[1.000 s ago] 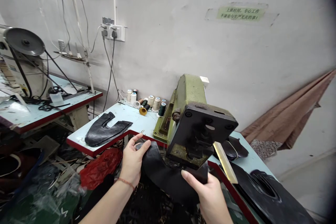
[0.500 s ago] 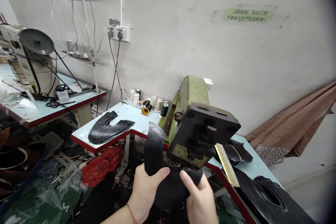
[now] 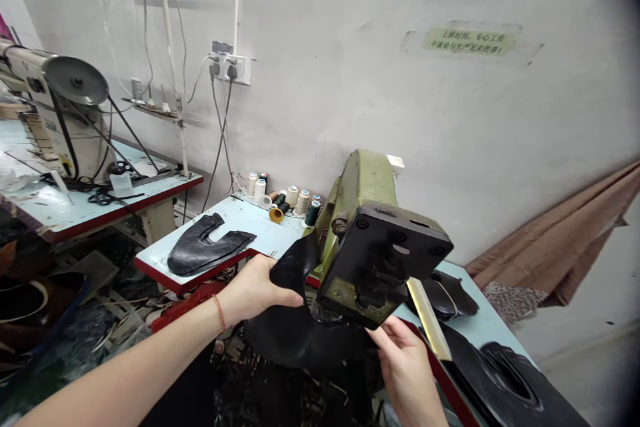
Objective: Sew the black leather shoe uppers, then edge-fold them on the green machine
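A curved black leather piece (image 3: 295, 327) hangs under the head of a green machine (image 3: 373, 240) with a dark front plate (image 3: 385, 267). My left hand (image 3: 253, 290) is closed on the piece's upper left end, thumb on top. My right hand (image 3: 405, 360) grips its right end just below the machine's plate, fingers curled under. The part of the leather beneath the machine head is hidden.
Another black leather piece (image 3: 205, 250) lies on the light blue, red-edged table (image 3: 165, 260). Several thread spools (image 3: 285, 200) stand by the wall. More black pieces (image 3: 505, 367) lie at the right. A sewing machine (image 3: 55, 113) sits on the left table. Scraps cover the floor.
My left hand has moved up and left, from low beside the right hand to the leather's upper end. The piece has swung round under the machine head. The right hand has shifted slightly right.
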A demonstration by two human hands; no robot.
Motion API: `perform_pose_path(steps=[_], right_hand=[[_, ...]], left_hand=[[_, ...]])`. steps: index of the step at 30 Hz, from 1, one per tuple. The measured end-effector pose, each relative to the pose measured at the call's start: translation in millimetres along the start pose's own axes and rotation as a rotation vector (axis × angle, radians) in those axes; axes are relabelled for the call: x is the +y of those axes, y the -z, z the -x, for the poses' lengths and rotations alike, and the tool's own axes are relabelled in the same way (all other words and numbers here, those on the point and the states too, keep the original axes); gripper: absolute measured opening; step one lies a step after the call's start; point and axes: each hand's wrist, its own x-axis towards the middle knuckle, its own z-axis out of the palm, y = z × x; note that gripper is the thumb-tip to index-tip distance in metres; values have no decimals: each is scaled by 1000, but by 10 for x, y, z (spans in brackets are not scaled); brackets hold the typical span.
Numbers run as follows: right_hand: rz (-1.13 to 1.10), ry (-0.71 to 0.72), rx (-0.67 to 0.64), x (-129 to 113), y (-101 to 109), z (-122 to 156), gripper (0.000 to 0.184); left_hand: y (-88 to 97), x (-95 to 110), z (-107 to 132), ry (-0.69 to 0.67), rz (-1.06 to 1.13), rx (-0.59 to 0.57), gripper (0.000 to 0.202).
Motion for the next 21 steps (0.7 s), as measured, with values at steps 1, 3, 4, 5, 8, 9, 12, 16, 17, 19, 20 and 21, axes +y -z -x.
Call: perform_pose_path(steps=[1, 3, 4, 5, 8, 9, 12, 16, 17, 19, 20, 21], right_hand=[[23, 6, 15, 21, -9, 27, 25], [40, 23, 21, 68, -51, 86, 21], [35, 32, 25, 94, -82, 115, 20], [26, 38, 29, 118, -117, 144, 20], [7, 31, 50, 167, -233, 225, 22], [10, 32, 55, 172, -270, 250, 22], [40, 63, 46, 162, -369, 317, 20], [42, 77, 65, 147, -546, 411, 21], [41, 73, 73, 149, -609, 443, 22], [49, 60, 84, 157, -731, 510, 25], [62, 52, 82, 160, -770, 540, 27], [88, 50, 74, 161, -775, 558, 28]], left_hand=[[35, 17, -5, 19, -1, -12, 15], [102, 42, -4, 88, 23, -29, 18], [134, 50, 1, 123, 45, -34, 20], [166, 56, 8, 152, 68, -37, 22], [261, 50, 37, 216, 124, -38, 23], [294, 39, 48, 235, 135, -33, 22], [396, -19, 84, 265, 157, -18, 21], [493, -108, 153, 275, 183, -24, 23], [507, -124, 171, 279, 191, -25, 25], [544, -150, 191, 285, 177, -22, 29], [580, -166, 187, 286, 150, -24, 31], [639, -186, 169, 284, 114, -23, 32]])
